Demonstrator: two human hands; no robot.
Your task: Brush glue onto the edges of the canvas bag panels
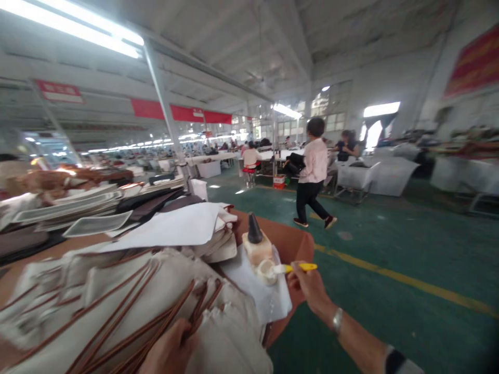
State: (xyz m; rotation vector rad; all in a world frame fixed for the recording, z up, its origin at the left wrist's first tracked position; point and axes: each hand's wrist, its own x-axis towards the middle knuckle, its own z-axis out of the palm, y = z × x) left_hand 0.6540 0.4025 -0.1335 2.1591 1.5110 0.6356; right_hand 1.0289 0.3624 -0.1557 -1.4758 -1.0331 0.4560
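My right hand (307,283) grips a brush (302,267) with a yellow handle, its pale bristles at a small round dish (267,271) of whitish stuff. Behind the dish stands a cream bottle (258,248) with a black cone-shaped cap. Both rest on a white sheet (275,301) at the table's corner. My left hand (171,348), at the bottom, is on a pile of off-white fabric pieces (128,296) with brown cords. Its fingers are blurred and partly out of sight, so their hold cannot be made out.
The brown table top (290,239) ends just right of the sheet. Stacked panels (97,208) lie at the left. A person (314,161) in a pink top walks on the green floor, carrying something black. White bins (356,174) and seated people are farther back.
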